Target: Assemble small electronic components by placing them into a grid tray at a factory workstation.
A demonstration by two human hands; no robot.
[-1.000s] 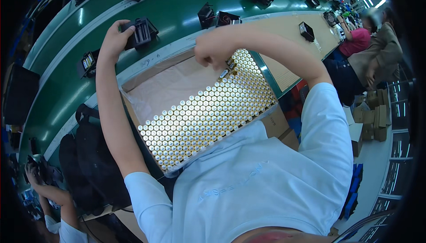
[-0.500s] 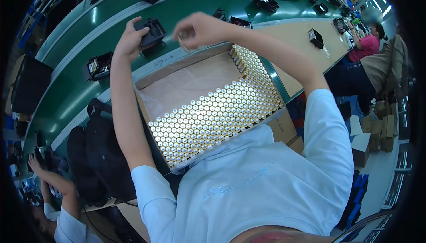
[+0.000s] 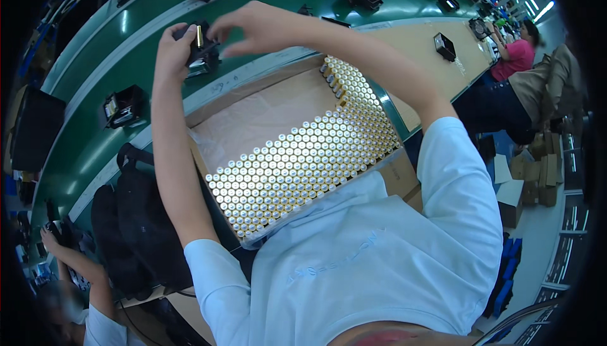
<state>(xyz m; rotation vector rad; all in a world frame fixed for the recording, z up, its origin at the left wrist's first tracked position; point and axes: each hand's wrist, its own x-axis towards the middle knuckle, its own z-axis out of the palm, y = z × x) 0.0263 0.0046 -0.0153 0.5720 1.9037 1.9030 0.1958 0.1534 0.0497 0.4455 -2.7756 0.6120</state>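
Note:
My left hand (image 3: 171, 55) is closed around a small black plastic housing (image 3: 208, 50), held up beyond the far edge of the cardboard box. One gold battery (image 3: 200, 36) lies in the housing, beside my left thumb. Just right of it is my right hand (image 3: 254, 28), fingers apart and slightly blurred, with nothing visible in them. Below both hands sits the open cardboard box (image 3: 256, 90), lined with clear plastic. Rows of upright batteries (image 3: 284, 172) fill its near part and right side, while bare cardboard shows at its far left.
A green conveyor (image 3: 142, 36) curves past, carrying several black housings, one of them (image 3: 123, 106) near my left forearm. Black bags (image 3: 142, 219) lie left of the box. On the tan board (image 3: 404, 55) at right rests another housing (image 3: 444, 47). Co-workers are at both sides.
My right hand has moved left to the housing and its fingers have spread. The housing has tilted in my left hand, and a battery now shows in it. Conveyor housings have shifted left.

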